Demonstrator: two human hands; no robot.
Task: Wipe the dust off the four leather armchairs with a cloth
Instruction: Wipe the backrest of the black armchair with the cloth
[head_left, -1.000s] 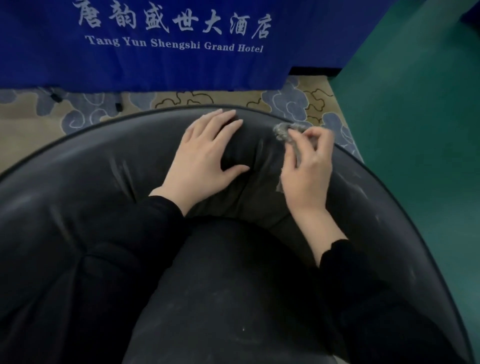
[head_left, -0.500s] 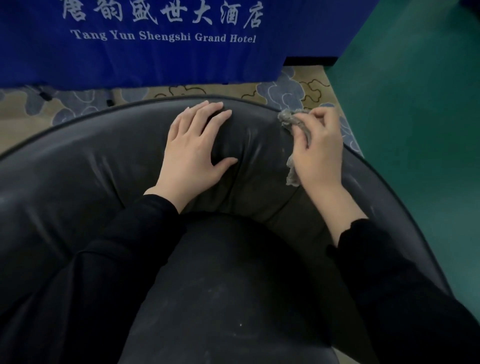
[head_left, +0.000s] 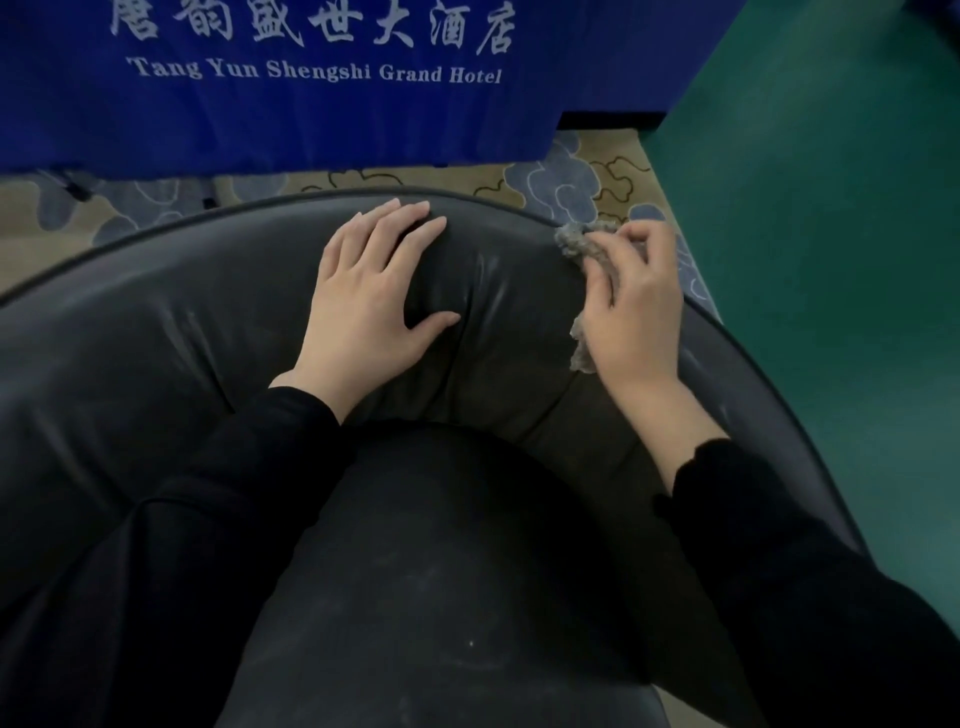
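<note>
A person's left hand (head_left: 371, 306) lies spread flat on a black leather armchair's (head_left: 156, 353) padded backrest while the right hand (head_left: 631, 306) pinches a grey cloth (head_left: 576, 244) against its upper rim.

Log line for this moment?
left hand: flat on armchair backrest | right hand: holds grey cloth at backrest rim | seat cushion: dusty

armchair (head_left: 156, 374): black leather, creased, dull sheen | cloth (head_left: 574, 244): grey, nubby

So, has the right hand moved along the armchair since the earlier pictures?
Yes. The right hand with the cloth went rightward, away from the backrest crease, toward the armchair rim.
</note>
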